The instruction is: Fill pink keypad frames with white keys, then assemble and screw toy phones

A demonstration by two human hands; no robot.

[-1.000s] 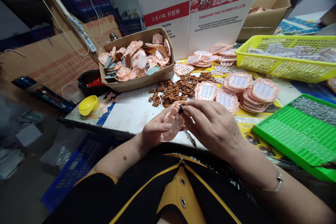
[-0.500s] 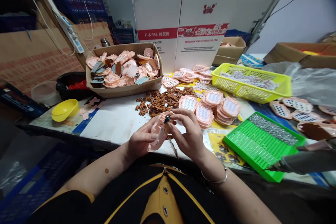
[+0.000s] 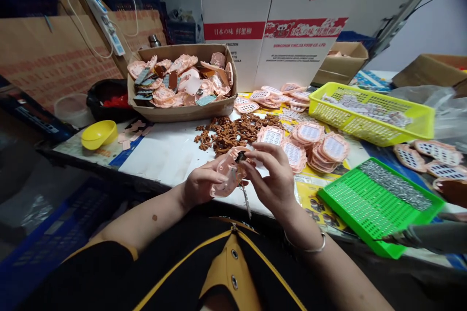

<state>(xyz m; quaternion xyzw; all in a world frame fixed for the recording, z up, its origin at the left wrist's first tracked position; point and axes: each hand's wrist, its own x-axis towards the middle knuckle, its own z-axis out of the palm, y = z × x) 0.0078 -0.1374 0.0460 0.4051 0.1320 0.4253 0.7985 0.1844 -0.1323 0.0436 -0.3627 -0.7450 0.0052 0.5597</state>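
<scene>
My left hand (image 3: 203, 182) is closed round a pink plastic shell (image 3: 226, 182), its hollow side facing up and right. A small round black part (image 3: 240, 157) sits at the shell's upper right edge, pinched by the thumb and fingers of my right hand (image 3: 272, 175). Thin wires (image 3: 246, 201) hang below the shell toward my lap. Just beyond my hands lies a heap of small brown plastic pieces (image 3: 233, 133). Stacks of pink keypad panels (image 3: 310, 132) stand to the right of the heap.
A cardboard box (image 3: 182, 112) full of pink shells and boards stands at the back left. On the right are a yellow basket (image 3: 368, 124) and a green tray (image 3: 365, 214) of screws. A dark tool (image 3: 426, 238) juts in beside the tray. A yellow bowl (image 3: 98, 134) sits left.
The view has shifted, so the table things appear moved. The black part has gone from standing clear of the shell to lying at its edge, still pinched by my right hand.
</scene>
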